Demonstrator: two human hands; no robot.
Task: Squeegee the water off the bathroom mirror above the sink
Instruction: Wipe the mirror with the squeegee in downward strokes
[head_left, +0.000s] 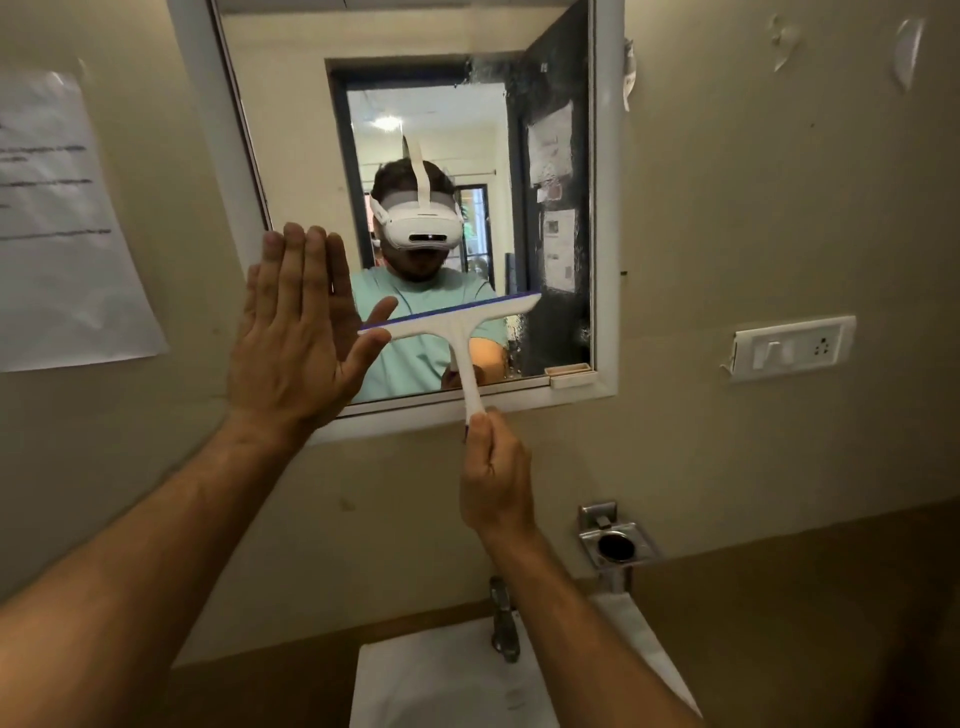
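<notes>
Right hand (493, 467) grips the squeegee (457, 332) handle, blade on the lower mirror (291, 104); left hand (296, 332) spread flat against its edge. Droplets remain at right; I judge the job part-finished.

— how many of each?
— one squeegee (457, 325), one mirror (291, 130), one sink (431, 680), one tap (505, 621).
— on the wall?
— one paper sheet (57, 223), one switch plate (792, 347), one metal holder (615, 535).
</notes>
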